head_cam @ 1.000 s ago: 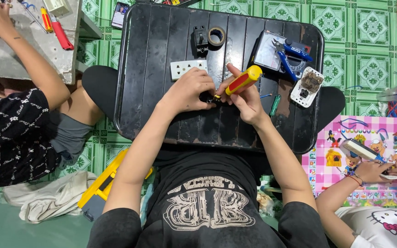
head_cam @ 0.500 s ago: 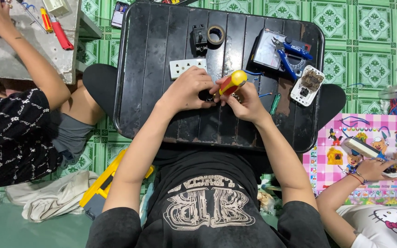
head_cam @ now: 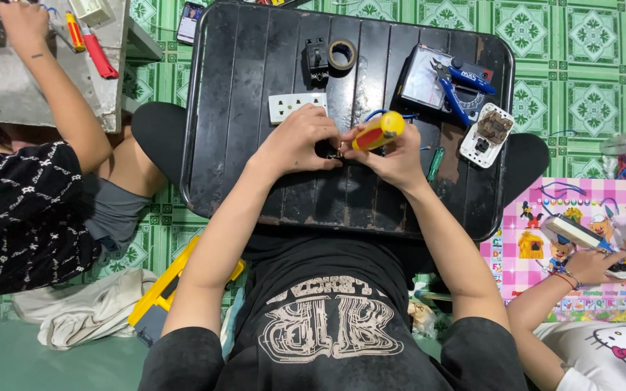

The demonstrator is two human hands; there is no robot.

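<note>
Black tray (head_cam: pixel 255 166), screwdriver (head_cam: pixel 377 130) now tipped flatter, hands unmoved

Socket plate (head_cam: pixel 295 106) and tape roll (head_cam: pixel 342 54) on tray (head_cam: pixel 240 174), behind hands.

Screwdriver (head_cam: pixel 377 131), yellow handle with red band: swinging from a long rightward slant into a shorter, steeper lie, drawing closer to the left hand (head_cam: pixel 300 139). Right hand (head_cam: pixel 394 156): curling tighter around it. Neighbour's hand (head_cam: pixel 594 265), lower right: sliding further onto the pink mat (head_cam: pixel 545 217).
</note>
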